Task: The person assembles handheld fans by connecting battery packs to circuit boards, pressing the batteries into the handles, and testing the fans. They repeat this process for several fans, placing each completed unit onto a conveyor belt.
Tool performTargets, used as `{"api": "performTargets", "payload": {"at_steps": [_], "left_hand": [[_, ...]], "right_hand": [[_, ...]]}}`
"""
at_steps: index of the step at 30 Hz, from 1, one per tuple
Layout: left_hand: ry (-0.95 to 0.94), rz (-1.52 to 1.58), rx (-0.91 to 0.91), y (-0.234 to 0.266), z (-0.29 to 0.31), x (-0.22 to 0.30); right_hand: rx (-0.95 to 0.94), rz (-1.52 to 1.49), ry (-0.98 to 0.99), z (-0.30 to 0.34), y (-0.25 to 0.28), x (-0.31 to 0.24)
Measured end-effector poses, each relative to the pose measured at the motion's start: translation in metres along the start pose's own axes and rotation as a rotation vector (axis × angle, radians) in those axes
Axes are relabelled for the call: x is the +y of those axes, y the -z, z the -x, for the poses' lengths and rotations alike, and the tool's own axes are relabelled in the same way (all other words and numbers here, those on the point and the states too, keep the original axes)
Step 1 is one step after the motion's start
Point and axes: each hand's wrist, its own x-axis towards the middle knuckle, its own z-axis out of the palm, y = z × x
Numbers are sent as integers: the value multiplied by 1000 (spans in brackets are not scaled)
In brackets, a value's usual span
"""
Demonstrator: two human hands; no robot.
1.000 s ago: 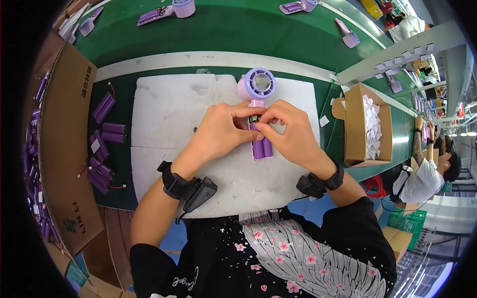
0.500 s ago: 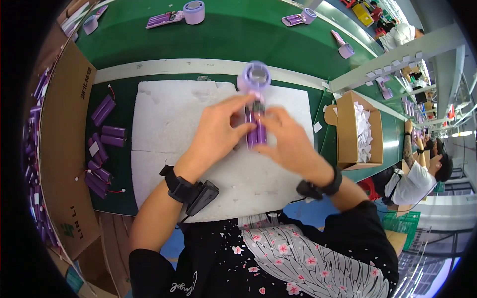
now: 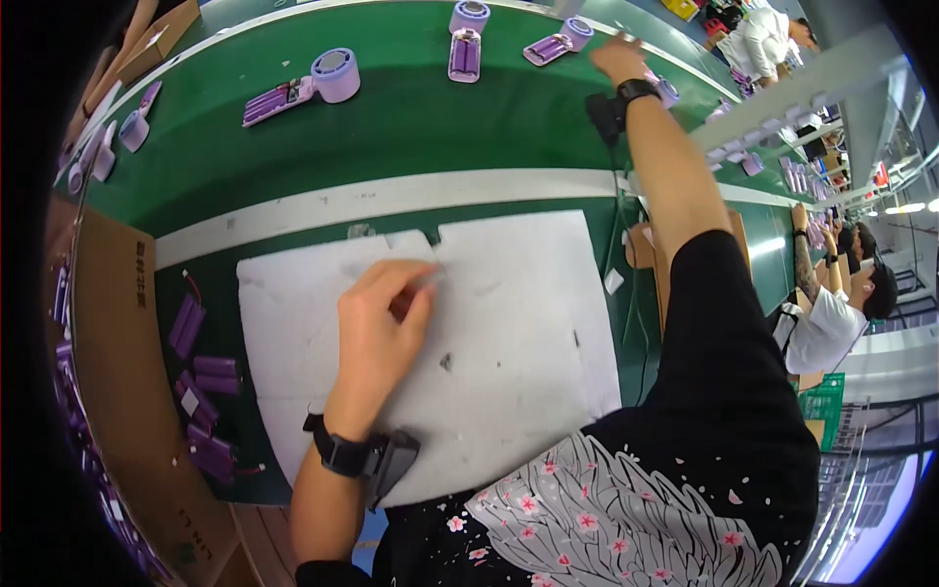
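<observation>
Left hand over white foam board, fingers curled, thumb slightly apart from forefinger. Right hand stretched out over green bench, fingers spread, between two purple fans: first fan just left of it, second fan partly hidden by wrist. Third fan farther left, handle open. Purple battery packs between cardboard box and foam board.
</observation>
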Motion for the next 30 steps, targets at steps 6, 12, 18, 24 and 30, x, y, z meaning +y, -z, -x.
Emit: {"api": "performTargets", "payload": {"at_steps": [6, 12, 18, 24, 30], "left_hand": [[33, -76, 28, 13, 1, 10], [64, -126, 15, 30, 1, 49], [31, 17, 52, 6, 5, 35], [-37, -33, 76, -8, -6, 2], [-66, -401, 173, 49, -5, 0]], "right_hand": [[56, 270, -423, -84, -29, 73], [-162, 363, -224, -176, -17, 225], [-119, 745, 190, -188, -6, 156], [353, 169, 657, -21, 85, -38], [-503, -1183, 519, 167, 145, -95]]}}
